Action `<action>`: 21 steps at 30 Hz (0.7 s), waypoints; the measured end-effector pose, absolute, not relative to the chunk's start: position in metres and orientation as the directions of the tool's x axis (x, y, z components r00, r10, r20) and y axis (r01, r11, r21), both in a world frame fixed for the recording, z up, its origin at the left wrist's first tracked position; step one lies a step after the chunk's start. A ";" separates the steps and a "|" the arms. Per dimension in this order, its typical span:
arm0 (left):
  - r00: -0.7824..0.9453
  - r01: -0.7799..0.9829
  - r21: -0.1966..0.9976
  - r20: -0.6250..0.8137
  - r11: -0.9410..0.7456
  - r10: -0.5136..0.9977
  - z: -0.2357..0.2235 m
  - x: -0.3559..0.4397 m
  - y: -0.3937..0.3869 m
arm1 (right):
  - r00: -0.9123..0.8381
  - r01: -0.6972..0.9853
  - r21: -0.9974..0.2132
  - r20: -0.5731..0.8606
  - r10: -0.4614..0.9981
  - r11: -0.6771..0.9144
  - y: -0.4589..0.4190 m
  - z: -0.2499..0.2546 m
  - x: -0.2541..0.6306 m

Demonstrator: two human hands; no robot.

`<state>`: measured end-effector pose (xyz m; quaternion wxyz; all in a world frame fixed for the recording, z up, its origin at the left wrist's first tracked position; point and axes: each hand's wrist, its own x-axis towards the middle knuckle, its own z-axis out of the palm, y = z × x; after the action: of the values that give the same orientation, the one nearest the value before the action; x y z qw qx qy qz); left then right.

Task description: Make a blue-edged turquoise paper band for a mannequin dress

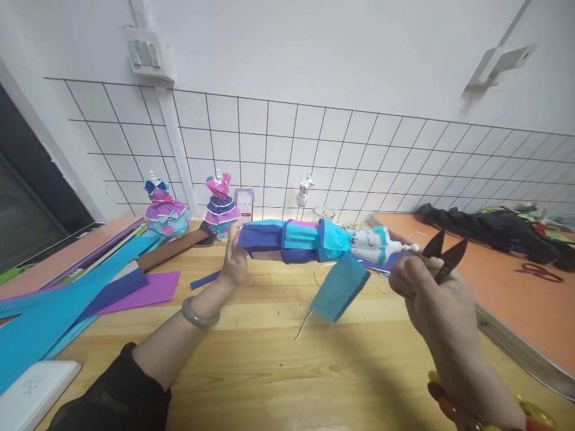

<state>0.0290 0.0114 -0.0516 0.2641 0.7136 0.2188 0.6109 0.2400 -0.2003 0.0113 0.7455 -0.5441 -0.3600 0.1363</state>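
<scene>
A miniature dress form (369, 244) lies sideways in the air above the table, its white patterned torso toward the right. Its tiered paper skirt (302, 240) is dark blue, turquoise and a little purple. My left hand (234, 258) is closed round the skirt's hem end, its fingers partly hidden behind it. From the waist hangs a loose turquoise piece (340, 288) with a pale string (303, 326) below. My right hand (433, 287) is closed on scissors (449, 257) with dark, parted blades pointing up. It is beside the form's neck knob; whether it also grips the form is unclear.
Two dressed forms, one with a blue bow (168, 206) and one in pink (222, 203), stand at the back near a bare form (304, 191) and a phone-like display (245, 202). Coloured paper (90, 293) covers the left. Red-handled scissors (539, 272) lie on an orange surface (507, 305).
</scene>
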 end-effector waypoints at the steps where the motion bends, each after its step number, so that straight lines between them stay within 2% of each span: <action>1: 0.179 -0.030 0.648 0.752 -0.761 0.634 -0.052 0.030 0.008 | 0.691 0.172 -0.901 0.399 0.602 0.399 -0.197 0.015 0.239; 4: 0.226 -0.071 0.668 0.734 -0.741 0.640 -0.051 0.030 0.001 | 0.664 0.172 -0.884 0.430 0.612 0.434 -0.191 0.025 0.242; 7: 0.280 -0.144 0.768 0.637 -0.625 0.718 -0.047 0.030 0.001 | 0.654 0.168 -0.888 0.426 0.625 0.428 -0.189 0.032 0.254; 10: 0.334 -0.208 0.851 0.524 -0.481 0.783 -0.039 0.028 0.008 | 0.629 0.163 -0.912 0.391 0.672 0.377 -0.187 0.041 0.269; 13: 0.368 -0.182 0.878 0.479 -0.444 0.797 -0.024 0.023 0.008 | 0.538 0.169 -0.945 0.327 0.777 0.280 -0.181 0.050 0.270; 15: 0.482 -0.218 0.899 0.437 -0.380 0.759 -0.012 0.019 0.000 | 0.427 0.221 -0.957 0.269 0.863 0.189 -0.175 0.056 0.259; 17: 0.665 -0.218 0.924 0.375 -0.313 0.645 -0.001 0.016 -0.015 | 0.285 0.335 -0.934 0.226 0.932 0.124 -0.167 0.062 0.244; 19: 0.788 -0.196 0.941 0.319 -0.276 0.526 0.007 0.014 -0.032 | 0.145 0.444 -0.885 0.224 0.964 0.139 -0.159 0.066 0.228; 21: 0.869 -0.161 0.959 0.250 -0.235 0.427 0.011 0.014 -0.045 | 0.043 0.484 -0.852 0.252 0.967 0.201 -0.151 0.067 0.216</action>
<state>0.0142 -0.0455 0.0113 0.6119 0.7484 0.0889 0.2399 0.2159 -0.1509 0.0672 0.4428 -0.5705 -0.6357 0.2724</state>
